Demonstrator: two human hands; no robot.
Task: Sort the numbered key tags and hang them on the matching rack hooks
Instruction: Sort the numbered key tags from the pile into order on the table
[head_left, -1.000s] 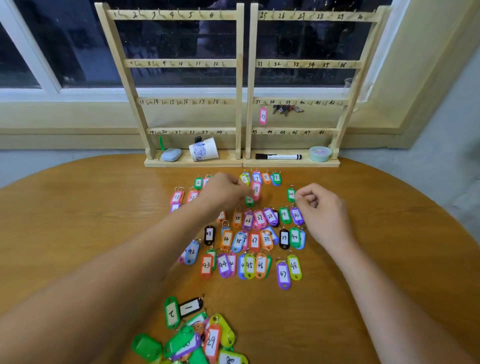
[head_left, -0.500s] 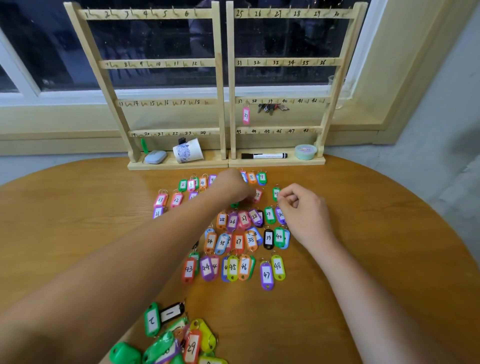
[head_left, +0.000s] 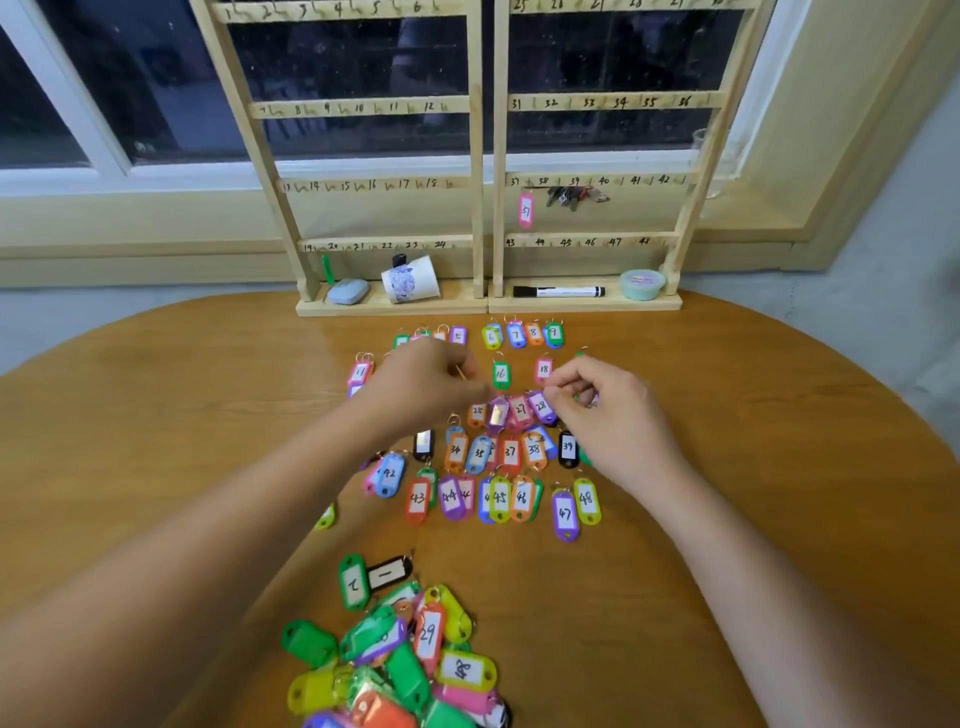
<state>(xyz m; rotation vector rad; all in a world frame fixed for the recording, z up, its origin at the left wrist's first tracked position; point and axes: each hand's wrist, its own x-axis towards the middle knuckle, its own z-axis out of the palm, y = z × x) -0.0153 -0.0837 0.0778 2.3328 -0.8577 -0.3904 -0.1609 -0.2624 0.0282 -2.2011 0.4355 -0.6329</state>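
Two wooden racks, the left rack (head_left: 363, 107) and the right rack (head_left: 613, 102), stand at the table's far edge with numbered hooks. A pink tag 37 (head_left: 525, 210) hangs on the right rack. Several coloured key tags lie in numbered rows on the table, among them green 16 (head_left: 500, 373) and pink 18 (head_left: 543, 369). My left hand (head_left: 421, 384) hovers over the rows with curled fingertips together; what they hold is unclear. My right hand (head_left: 602, 410) curls over the end of the 25–30 row, with green and purple tag bits showing between its fingers beside tag 28 (head_left: 541, 406).
A heap of unsorted tags (head_left: 405, 660) lies at the near edge of the round wooden table (head_left: 753, 467). A bunch of keys (head_left: 574, 195) hangs by hook 39. The rack bases carry a paper cup (head_left: 410, 279), a marker (head_left: 558, 291), a round tub (head_left: 642, 283) and a blue-grey case (head_left: 347, 291).
My left hand has pulled back to the left, uncovering tags 16 and 18. My right hand stays at the row's right end. The camera has tipped down and closer.
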